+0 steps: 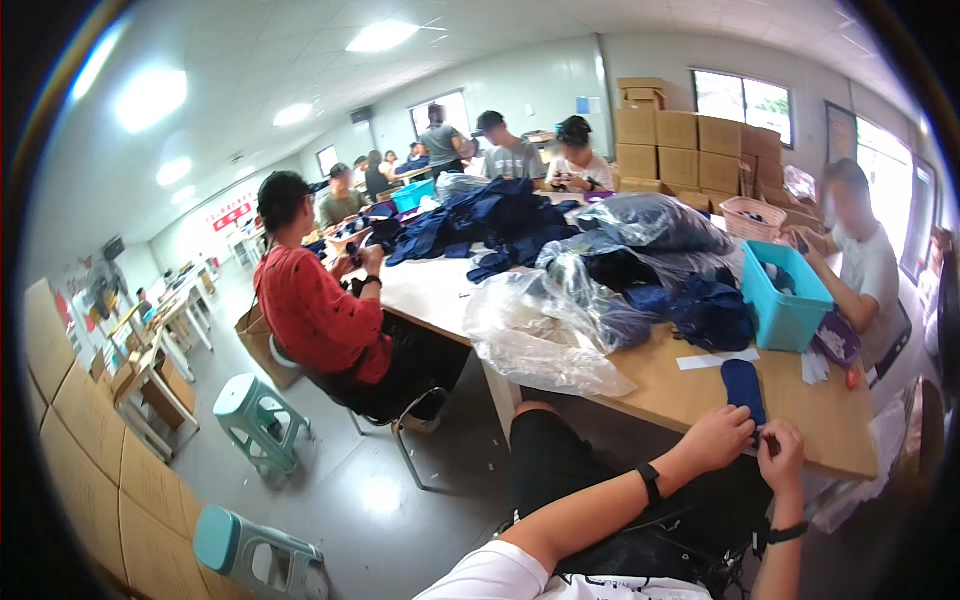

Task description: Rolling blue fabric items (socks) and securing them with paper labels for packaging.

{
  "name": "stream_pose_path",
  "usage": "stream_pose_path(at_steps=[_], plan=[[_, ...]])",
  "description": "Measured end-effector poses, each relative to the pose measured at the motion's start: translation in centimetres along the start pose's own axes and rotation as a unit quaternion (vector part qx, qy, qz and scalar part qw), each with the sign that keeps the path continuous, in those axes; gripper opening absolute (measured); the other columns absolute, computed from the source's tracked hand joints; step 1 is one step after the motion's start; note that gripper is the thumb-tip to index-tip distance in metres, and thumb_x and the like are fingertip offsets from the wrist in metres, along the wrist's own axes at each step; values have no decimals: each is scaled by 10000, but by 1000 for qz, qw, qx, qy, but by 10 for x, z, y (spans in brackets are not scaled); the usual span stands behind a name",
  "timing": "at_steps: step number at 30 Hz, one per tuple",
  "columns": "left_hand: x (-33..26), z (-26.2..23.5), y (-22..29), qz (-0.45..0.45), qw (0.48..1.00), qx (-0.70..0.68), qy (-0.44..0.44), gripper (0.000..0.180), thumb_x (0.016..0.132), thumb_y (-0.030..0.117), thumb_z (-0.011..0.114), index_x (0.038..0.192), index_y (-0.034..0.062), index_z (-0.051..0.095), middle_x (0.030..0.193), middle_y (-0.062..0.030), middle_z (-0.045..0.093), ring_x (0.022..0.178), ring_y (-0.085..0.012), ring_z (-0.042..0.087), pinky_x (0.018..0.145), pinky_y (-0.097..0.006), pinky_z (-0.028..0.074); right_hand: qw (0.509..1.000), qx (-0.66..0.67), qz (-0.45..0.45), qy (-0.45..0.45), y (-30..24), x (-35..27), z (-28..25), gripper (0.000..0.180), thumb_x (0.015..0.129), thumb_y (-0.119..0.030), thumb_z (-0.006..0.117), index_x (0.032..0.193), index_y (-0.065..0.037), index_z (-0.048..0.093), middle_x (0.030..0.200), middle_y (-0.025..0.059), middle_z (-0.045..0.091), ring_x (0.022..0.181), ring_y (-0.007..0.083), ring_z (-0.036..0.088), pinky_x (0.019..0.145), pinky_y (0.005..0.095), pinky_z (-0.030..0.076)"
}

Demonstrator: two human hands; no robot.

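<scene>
A navy blue, sock-shaped piece of fabric (743, 388) lies with its rounded end on the wooden table (650, 385), close to the near edge. At its near end my left hand (722, 436) is closed, fingers pinching the cloth. My right hand (781, 456) is closed too, fingertips on the same end just beside the left. What exactly lies between the fingertips is too small to make out. A white paper strip (717, 360) is on the table just beyond the fabric.
A turquoise basket (780, 300) stands at the right, near a purple container (836, 338). Clear plastic bags (545, 330) and a dark blue cloth pile (490, 220) cover the table's middle. Co-workers sit around, one in red (325, 300). Green stools (262, 425) are at left.
</scene>
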State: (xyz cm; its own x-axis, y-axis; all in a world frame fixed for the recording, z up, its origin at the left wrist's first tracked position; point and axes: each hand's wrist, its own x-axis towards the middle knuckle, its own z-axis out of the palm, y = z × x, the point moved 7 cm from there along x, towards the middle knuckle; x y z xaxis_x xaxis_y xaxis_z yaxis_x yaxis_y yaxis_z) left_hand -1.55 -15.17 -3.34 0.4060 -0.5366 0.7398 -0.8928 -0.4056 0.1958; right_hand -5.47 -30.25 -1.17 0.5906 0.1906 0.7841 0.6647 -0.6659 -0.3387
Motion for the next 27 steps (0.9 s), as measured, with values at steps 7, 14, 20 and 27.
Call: stream_pose_path(at_steps=[7, 14, 20, 27], plan=[[19, -1, -1, -36, 999, -6, -20, 147, 922, 173, 663, 1012, 74, 603, 911, -123, 581, 922, -344, 630, 813, -463, 504, 993, -77, 73, -50, 47, -13, 11, 111, 860, -51, 735, 926, -13, 655, 849, 172, 637, 834, 397, 604, 772, 484, 476], [3, 1, -10, 0, 997, 32, -70, 207, 913, 163, 672, 1086, 75, 599, 942, -129, 588, 929, -357, 630, 823, -473, 508, 977, -64, 180, -98, 53, 11, 26, 112, 853, -108, 773, 845, -42, 684, 878, 153, 634, 848, 352, 596, 797, 460, 463], [1, -2, -3, -9, 1000, 6, -19, 248, 888, 174, 728, 1069, 57, 607, 1015, -138, 573, 984, -360, 615, 848, -468, 513, 975, -100, 193, -51, 74, 8, 25, 120, 849, -136, 773, 830, -41, 703, 975, 151, 643, 884, 368, 623, 793, 456, 499], [19, -1, -12, -44, 997, -29, 57, 187, 825, 195, 795, 835, 26, 717, 973, -143, 582, 992, -356, 582, 827, -465, 507, 999, -38, 35, 4, 35, 10, 10, 67, 869, 33, 658, 919, 19, 615, 982, 196, 637, 945, 405, 651, 828, 457, 535]])
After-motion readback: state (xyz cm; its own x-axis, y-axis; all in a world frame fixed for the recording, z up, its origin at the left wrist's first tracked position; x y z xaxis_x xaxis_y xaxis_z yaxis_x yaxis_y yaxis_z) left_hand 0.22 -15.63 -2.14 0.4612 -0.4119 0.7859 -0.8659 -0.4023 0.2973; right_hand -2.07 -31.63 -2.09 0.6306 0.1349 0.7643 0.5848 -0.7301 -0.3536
